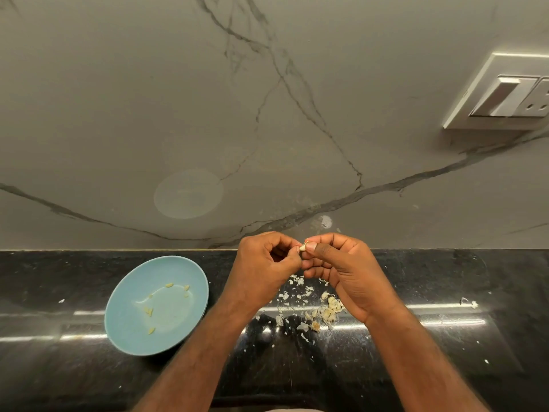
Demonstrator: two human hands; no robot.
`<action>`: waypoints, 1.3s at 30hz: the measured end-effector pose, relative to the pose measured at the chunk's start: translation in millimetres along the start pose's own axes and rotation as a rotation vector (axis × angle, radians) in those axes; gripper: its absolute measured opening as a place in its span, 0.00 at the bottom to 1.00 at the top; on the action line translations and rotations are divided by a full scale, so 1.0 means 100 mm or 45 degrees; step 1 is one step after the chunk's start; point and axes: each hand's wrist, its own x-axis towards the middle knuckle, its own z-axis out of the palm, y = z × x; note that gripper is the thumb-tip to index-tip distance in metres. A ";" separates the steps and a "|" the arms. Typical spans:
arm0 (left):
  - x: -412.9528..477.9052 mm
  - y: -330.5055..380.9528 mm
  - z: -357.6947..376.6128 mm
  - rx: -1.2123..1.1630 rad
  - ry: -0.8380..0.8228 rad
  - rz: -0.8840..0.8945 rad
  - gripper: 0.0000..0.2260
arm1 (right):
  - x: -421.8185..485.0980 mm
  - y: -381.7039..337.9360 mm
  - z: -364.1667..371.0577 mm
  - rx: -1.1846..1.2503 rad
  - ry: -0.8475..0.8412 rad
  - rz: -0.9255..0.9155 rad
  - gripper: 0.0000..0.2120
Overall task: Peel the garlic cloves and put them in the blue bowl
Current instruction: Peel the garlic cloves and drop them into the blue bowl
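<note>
While held above the counter, one clove is pinched between curled fingertips of left hand and right hand, likely so nails can strip its skin. Bowl, just left, holds several peeled cloves; skins lie scattered beneath the hands, where they fall.

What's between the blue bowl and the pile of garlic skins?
In the head view, only the left forearm crosses there, above black countertop.

countertop: glossy black stone | wall: veined marble | bowl: matt blue
</note>
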 end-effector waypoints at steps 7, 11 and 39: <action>-0.03 0.01 0.03 -0.132 0.030 -0.141 0.05 | 0.00 -0.01 0.03 0.079 -0.008 0.021 0.10; -0.04 0.01 0.03 -0.140 -0.047 -0.158 0.04 | 0.00 -0.03 0.03 0.086 0.001 0.003 0.11; -0.03 0.07 -0.03 -0.129 0.024 -0.073 0.08 | 0.01 -0.04 0.04 0.073 -0.056 0.004 0.09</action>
